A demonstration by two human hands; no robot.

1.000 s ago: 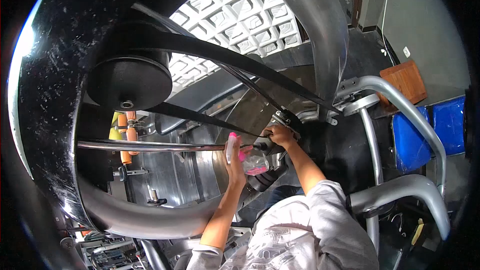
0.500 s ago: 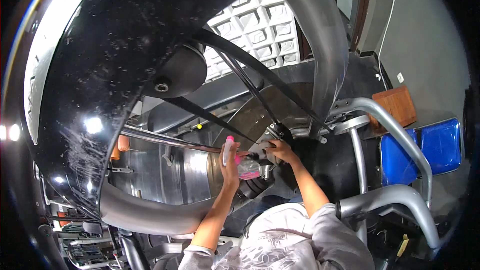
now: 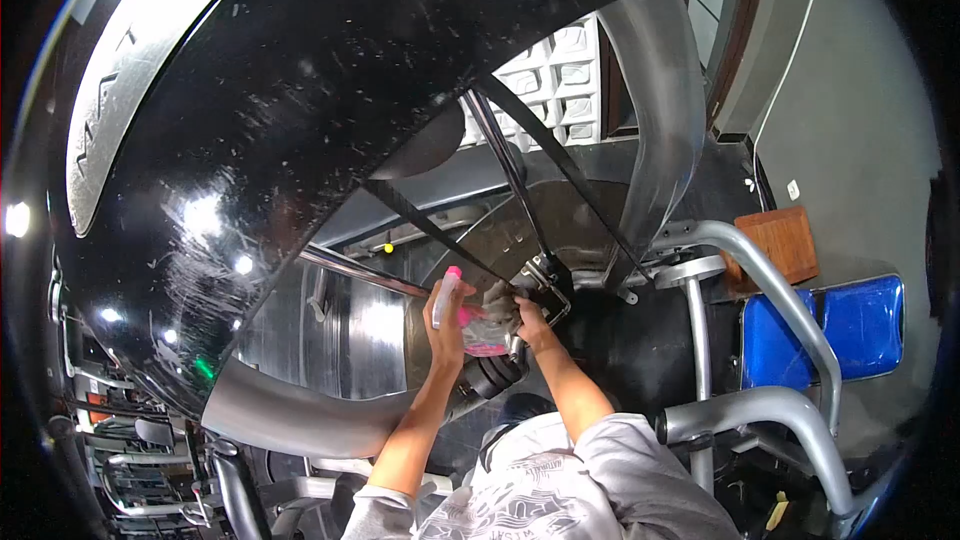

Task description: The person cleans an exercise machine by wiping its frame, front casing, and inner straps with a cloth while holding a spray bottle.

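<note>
My left hand (image 3: 446,325) is wrapped round a spray bottle (image 3: 484,338) with a pink and white head and a clear body holding pink liquid. Just right of the bottle, my right hand (image 3: 532,320) has its fingers closed on a grey cloth (image 3: 499,300), against the metal fittings (image 3: 543,278) at the lower end of the guide rods (image 3: 510,165). Black belts (image 3: 560,155) run down on both sides of the rods. Part of the cloth lies behind the bottle.
A large scratched black cover (image 3: 300,90) fills the upper left. Curved grey tubes (image 3: 320,410) arch below it and on the right (image 3: 760,410). Blue padded seats (image 3: 860,325) and a wooden board (image 3: 775,250) stand at the right, near a grey wall (image 3: 860,140).
The view has shifted, so the black cover fills more of it. My right hand has moved down and left, closer to the bottle, and the grey cloth shows more. My left hand keeps the bottle.
</note>
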